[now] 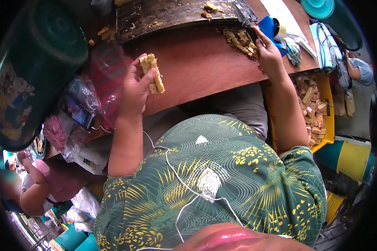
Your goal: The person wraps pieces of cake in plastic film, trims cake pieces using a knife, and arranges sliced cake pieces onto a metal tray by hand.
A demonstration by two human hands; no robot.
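Observation:
My left hand [135, 88] is closed round a pale yellow pastry bar [150, 65], held up over the near edge of the brown table [192, 71]. The bar looks layered and crumbly. In my right hand [269, 54] is a knife [240, 16], its blade pointing away over the corner of a dark baking tray [163, 19]. Just beside that hand, pastry scraps [238, 42] lie in a small heap on the table. The knife's handle is mostly hidden by my fingers.
A blue tape dispenser [269, 27] and a grey cloth [293, 51] are at right. Below them, a yellow crate [329, 121] holds several wrapped bars. At left stand a large green tub [50, 37], red plastic sheeting [109, 75] and a phone [77, 104]. Another person [33, 188] is at lower left.

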